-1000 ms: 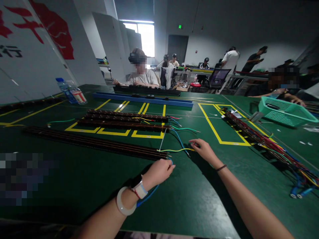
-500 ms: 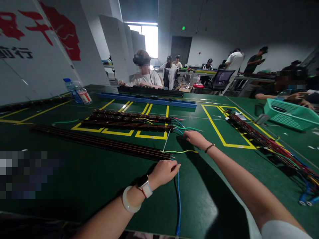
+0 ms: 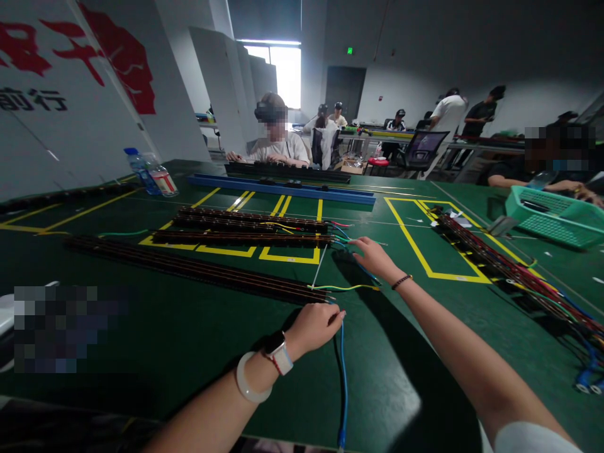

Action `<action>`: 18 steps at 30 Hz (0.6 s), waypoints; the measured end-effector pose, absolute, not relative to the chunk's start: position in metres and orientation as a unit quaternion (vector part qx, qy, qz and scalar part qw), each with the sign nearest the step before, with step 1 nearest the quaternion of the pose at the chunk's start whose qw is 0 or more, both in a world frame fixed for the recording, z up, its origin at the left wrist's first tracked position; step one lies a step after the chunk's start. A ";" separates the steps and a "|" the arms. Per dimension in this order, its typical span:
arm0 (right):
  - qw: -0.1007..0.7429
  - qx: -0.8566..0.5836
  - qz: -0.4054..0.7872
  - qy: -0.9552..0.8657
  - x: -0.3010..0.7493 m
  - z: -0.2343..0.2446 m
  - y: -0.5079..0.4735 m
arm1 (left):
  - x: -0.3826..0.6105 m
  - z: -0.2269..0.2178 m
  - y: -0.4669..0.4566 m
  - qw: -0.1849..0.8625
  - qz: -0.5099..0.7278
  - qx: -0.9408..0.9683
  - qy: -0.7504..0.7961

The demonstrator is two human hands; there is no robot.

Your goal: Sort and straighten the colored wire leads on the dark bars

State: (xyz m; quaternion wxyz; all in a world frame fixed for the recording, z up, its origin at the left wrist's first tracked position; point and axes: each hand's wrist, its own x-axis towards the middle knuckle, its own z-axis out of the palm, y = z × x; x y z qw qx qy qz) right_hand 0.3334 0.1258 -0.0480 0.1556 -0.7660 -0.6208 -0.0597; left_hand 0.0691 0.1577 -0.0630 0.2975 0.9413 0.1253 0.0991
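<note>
My left hand (image 3: 315, 328) is closed in a pinch on a blue cable (image 3: 344, 384) at the right end of the nearest long black strip (image 3: 202, 269). From there the cable runs down to the table's front edge. My right hand (image 3: 374, 257) is farther off, thumb and forefinger slightly apart, at the green wire at the right end of a second black strip (image 3: 245, 238). Another blue wire (image 3: 369, 274) passes beneath that hand, lying on the table. A yellow-green wire (image 3: 349, 288) extends from the nearest strip, between my hands.
Yellow tape (image 3: 287, 258) marks boxes on the green table (image 3: 406, 352). Behind the strips lies a blue channel (image 3: 283, 190); two bottles (image 3: 163, 179) stand left of it. To the right are a wire bundle (image 3: 514, 274) and a green basket (image 3: 557, 223). A co-worker (image 3: 278, 141) sits opposite.
My right hand has shifted from the blue wire up to the green one, its fingers loosening; the blue wire now lies below it. My left hand keeps its pinch.
</note>
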 end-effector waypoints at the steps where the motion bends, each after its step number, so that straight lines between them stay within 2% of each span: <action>1: 0.199 -0.756 -0.054 -0.621 0.328 -0.048 0.118 | 0.069 -0.063 0.158 0.300 0.098 0.940 0.128; 3: 0.259 -0.737 -0.030 -0.624 0.314 -0.047 0.100 | 0.070 -0.063 0.157 0.306 0.098 0.937 0.137; 5: 0.273 -0.728 -0.001 -0.629 0.296 -0.047 0.080 | 0.070 -0.062 0.155 0.316 0.100 0.932 0.150; 13: 0.191 -0.730 0.046 -0.654 0.231 -0.077 0.035 | 0.066 -0.059 0.150 0.371 0.198 0.894 0.155; 18: 0.173 -0.752 0.072 -0.632 0.229 -0.070 0.036 | 0.066 -0.056 0.147 0.440 0.157 0.874 0.136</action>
